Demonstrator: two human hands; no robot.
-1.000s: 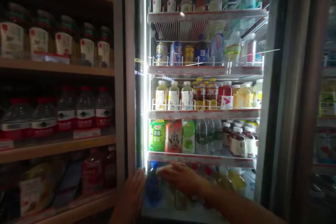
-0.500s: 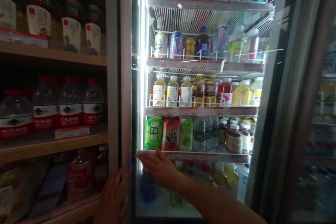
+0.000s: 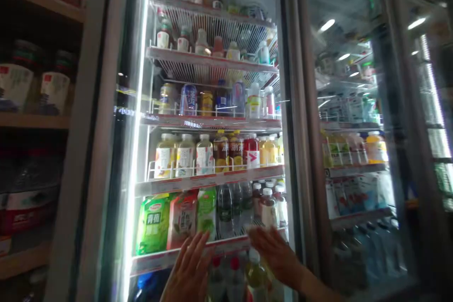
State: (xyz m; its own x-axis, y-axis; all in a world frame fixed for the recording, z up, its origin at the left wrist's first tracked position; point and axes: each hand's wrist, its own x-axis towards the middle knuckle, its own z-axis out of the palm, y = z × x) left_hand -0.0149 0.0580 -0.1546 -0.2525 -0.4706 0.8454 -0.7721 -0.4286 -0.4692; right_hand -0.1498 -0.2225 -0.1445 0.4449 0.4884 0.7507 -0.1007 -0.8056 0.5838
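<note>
My left hand [image 3: 189, 266] is raised at the bottom middle with fingers stretched out, in front of the lit drinks fridge [image 3: 212, 181]. To its right, my right hand [image 3: 274, 252] is held flat and somewhat blurred, fingers extended. A pale patch at its fingertips is too smeared to make out. Behind the hands is the fridge's lower shelf [image 3: 226, 245], holding a green pouch [image 3: 154, 224], a red pouch [image 3: 182, 219] and dark bottles with white caps [image 3: 269, 207]. Reflections lie across the fridge front. Whether either hand touches glass I cannot tell.
A metal door frame [image 3: 306, 118] runs upright on the right, with another glass-fronted fridge [image 3: 357, 170] beyond it. On the left, dim wooden shelves [image 3: 35, 120] carry bottles with white labels [image 3: 53, 89]. Upper fridge shelves hold cans [image 3: 188, 99] and bottles [image 3: 164, 153].
The view has swung right and upward. My right hand has moved from the fridge's left edge to its right side. My left hand has left the left frame and is before the shelves.
</note>
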